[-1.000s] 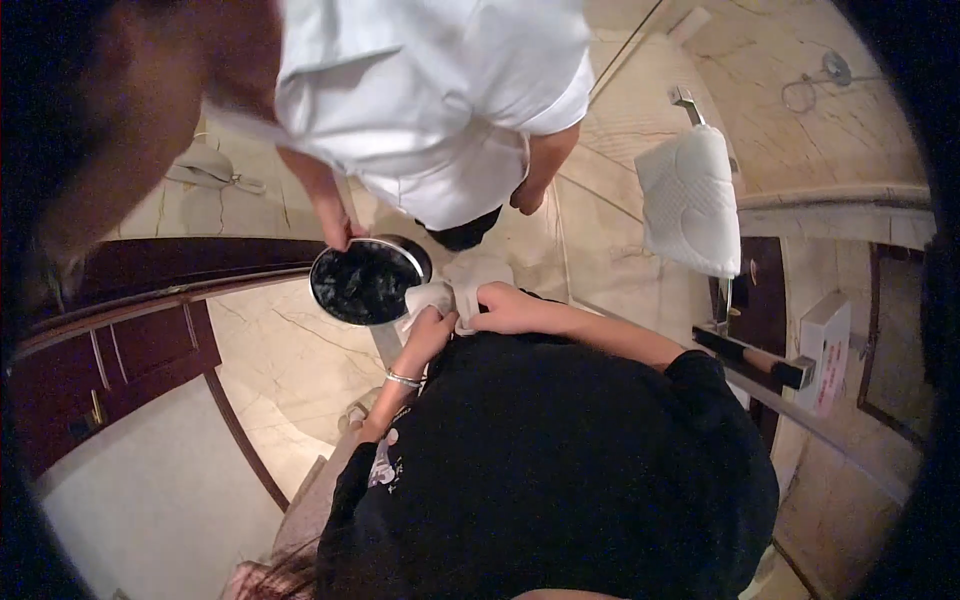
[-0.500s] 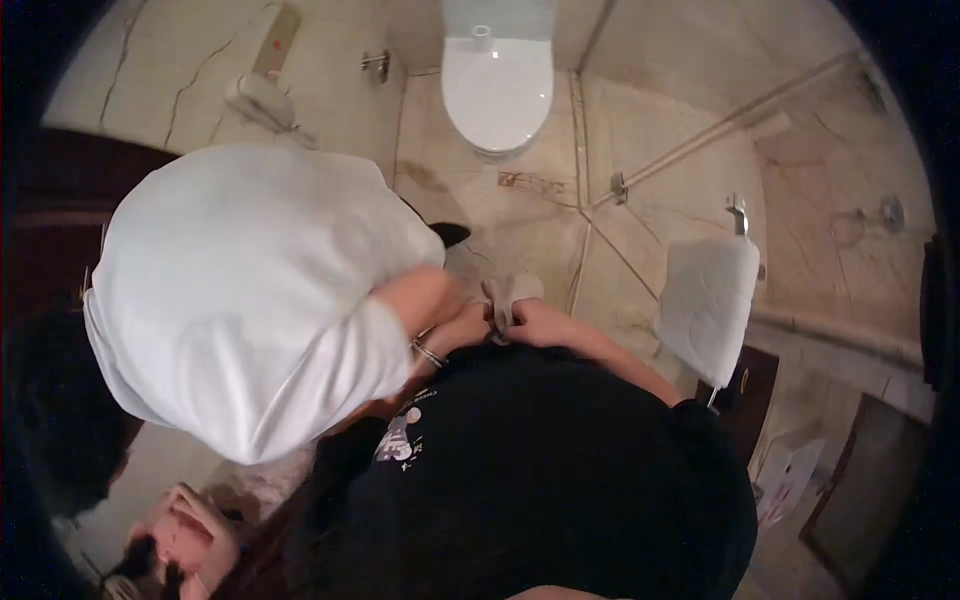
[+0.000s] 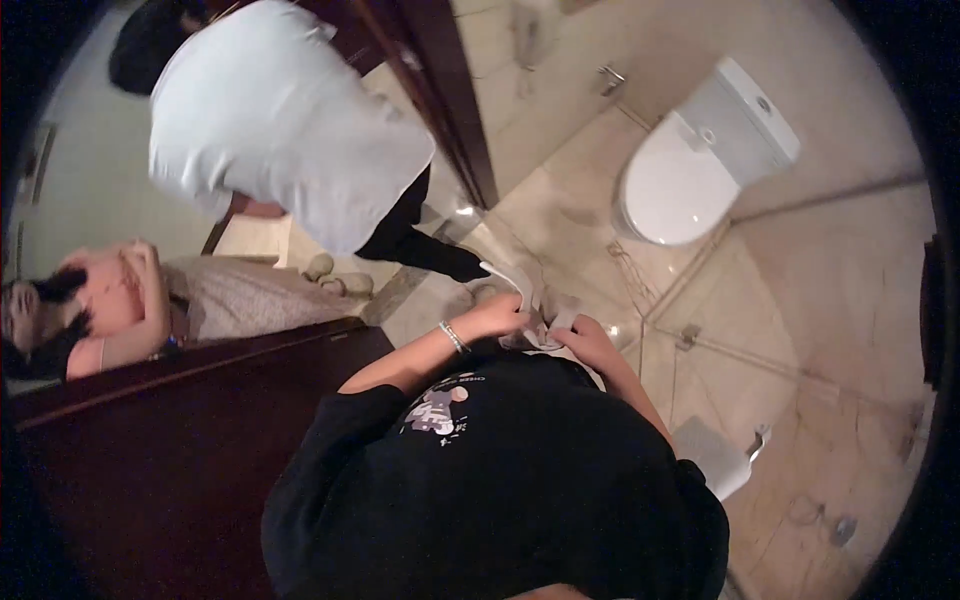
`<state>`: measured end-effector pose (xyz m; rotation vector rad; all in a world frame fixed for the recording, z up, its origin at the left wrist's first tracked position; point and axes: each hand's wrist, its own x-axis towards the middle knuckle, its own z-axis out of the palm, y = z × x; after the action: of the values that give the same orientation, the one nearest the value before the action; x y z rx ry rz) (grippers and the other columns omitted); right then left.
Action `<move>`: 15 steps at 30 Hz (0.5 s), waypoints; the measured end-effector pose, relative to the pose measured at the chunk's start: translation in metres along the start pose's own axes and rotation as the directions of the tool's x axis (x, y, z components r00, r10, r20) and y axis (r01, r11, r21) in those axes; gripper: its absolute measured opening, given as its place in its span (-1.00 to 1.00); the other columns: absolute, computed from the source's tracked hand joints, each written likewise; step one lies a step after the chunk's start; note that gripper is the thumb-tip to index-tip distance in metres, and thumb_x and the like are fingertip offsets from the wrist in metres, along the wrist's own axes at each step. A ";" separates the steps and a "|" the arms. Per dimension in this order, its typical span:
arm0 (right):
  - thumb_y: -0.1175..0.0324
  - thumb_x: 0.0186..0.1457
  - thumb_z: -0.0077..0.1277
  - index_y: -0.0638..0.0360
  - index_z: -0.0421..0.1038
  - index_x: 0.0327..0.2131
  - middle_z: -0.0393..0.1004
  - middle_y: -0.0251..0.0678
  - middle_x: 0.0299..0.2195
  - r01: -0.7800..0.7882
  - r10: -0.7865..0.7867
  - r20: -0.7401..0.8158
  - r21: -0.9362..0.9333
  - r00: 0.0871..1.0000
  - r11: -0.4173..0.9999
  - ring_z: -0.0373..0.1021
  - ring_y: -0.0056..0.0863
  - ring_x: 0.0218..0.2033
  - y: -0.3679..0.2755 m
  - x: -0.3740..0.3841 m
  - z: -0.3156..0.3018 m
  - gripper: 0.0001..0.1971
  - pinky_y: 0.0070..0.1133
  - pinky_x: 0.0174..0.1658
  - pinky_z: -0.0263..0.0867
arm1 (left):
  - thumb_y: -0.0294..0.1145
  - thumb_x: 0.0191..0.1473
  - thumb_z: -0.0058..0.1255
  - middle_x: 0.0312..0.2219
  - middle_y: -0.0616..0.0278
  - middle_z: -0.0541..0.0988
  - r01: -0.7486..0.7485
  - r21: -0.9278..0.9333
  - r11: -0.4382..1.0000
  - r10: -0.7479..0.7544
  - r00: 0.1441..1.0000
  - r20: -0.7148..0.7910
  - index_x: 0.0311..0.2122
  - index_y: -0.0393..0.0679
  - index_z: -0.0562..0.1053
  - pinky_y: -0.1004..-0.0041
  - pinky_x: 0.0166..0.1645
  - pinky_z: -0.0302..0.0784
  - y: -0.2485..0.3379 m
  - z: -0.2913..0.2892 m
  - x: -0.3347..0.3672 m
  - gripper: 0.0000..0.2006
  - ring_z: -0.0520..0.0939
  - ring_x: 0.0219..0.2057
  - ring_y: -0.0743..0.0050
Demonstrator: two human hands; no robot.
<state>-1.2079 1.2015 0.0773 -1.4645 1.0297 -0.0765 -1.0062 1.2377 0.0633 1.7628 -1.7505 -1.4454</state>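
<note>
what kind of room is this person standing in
Most likely a bathroom: there's a white toilet, a stone-look floor and a white cloth hanging at the right.

A white toilet (image 3: 675,185) stands far right on the marbled floor (image 3: 560,205). Far left, a person in white (image 3: 290,120) leans over; nearer, a second person (image 3: 120,295) in a pale skirt (image 3: 245,297) is beside a dark brown panel (image 3: 170,470).

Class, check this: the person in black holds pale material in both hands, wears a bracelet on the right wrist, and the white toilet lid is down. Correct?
Not quite: the head view shows the bracelet on the left wrist. The left hand and right hand hold pale material, and the white toilet lid is down.
</note>
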 end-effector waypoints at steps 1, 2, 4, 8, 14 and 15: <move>0.11 -0.20 -0.04 0.35 0.37 -0.47 0.40 -0.09 -0.51 0.029 -0.028 0.034 -0.012 0.999 1.000 0.34 -0.30 -0.46 0.001 0.005 0.000 -0.60 -0.50 -0.40 0.22 | -0.14 -0.19 -0.19 -0.52 -0.07 0.46 0.023 0.000 1.000 -0.023 0.999 -0.040 -0.44 -0.27 0.40 0.28 -0.33 0.34 -0.005 0.000 -0.003 -0.64 0.49 -0.43 0.07; 0.12 -0.19 -0.04 0.35 0.37 -0.45 0.41 -0.10 -0.50 0.068 -0.068 0.012 -0.008 0.998 0.998 0.34 -0.32 -0.45 0.005 0.010 -0.003 -0.60 -0.51 -0.38 0.22 | -0.15 -0.19 -0.19 -0.51 -0.08 0.46 0.063 -0.027 0.998 -0.065 0.996 -0.054 -0.43 -0.28 0.40 0.28 -0.33 0.34 -0.011 0.005 0.000 -0.64 0.49 -0.43 0.08; 0.17 -0.17 -0.05 0.35 0.36 -0.41 0.41 -0.13 -0.48 0.077 -0.077 -0.005 -0.075 0.997 0.994 0.35 -0.38 -0.43 0.025 0.020 -0.009 -0.63 -0.53 -0.34 0.23 | -0.15 -0.20 -0.19 -0.50 -0.09 0.45 0.051 -0.066 0.997 -0.057 0.995 -0.087 -0.46 -0.31 0.38 0.30 -0.33 0.34 -0.006 0.012 -0.002 -0.63 0.49 -0.45 0.11; 0.22 -0.16 -0.05 0.34 0.36 -0.39 0.42 -0.14 -0.47 0.188 -0.188 0.016 -0.004 0.982 0.982 0.35 -0.41 -0.42 0.048 0.019 -0.008 -0.67 -0.53 -0.35 0.23 | -0.14 -0.21 -0.18 -0.50 -0.08 0.45 0.152 0.007 0.988 -0.148 0.969 -0.197 -0.48 -0.32 0.38 0.31 -0.32 0.34 -0.014 0.039 -0.011 -0.63 0.49 -0.44 0.12; 0.42 -0.12 -0.05 0.32 0.32 -0.33 0.39 -0.37 -0.46 0.254 -0.257 0.016 0.110 0.966 0.961 0.29 -0.60 -0.43 0.050 0.019 -0.012 -0.77 -0.64 -0.35 0.20 | -0.01 -0.13 -0.23 -0.71 0.08 0.43 0.139 -0.147 0.979 -0.181 0.927 -0.329 -0.57 -0.31 0.39 0.43 -0.50 0.35 -0.006 0.057 -0.018 -0.55 0.46 -0.66 0.35; 0.42 -0.11 -0.05 0.33 0.32 -0.33 0.39 -0.38 -0.44 0.252 -0.257 0.004 0.179 0.966 0.951 0.29 -0.61 -0.42 0.047 0.019 -0.012 -0.77 -0.65 -0.33 0.20 | -0.01 -0.13 -0.23 -0.71 0.08 0.43 0.139 -0.161 0.977 -0.186 0.926 -0.329 -0.57 -0.31 0.39 0.43 -0.50 0.35 -0.011 0.058 -0.015 -0.55 0.46 -0.66 0.35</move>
<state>-1.2289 1.1893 0.0318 -1.4239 0.7859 -0.3253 -1.0404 1.2792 0.0346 1.9830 -1.3272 -1.1910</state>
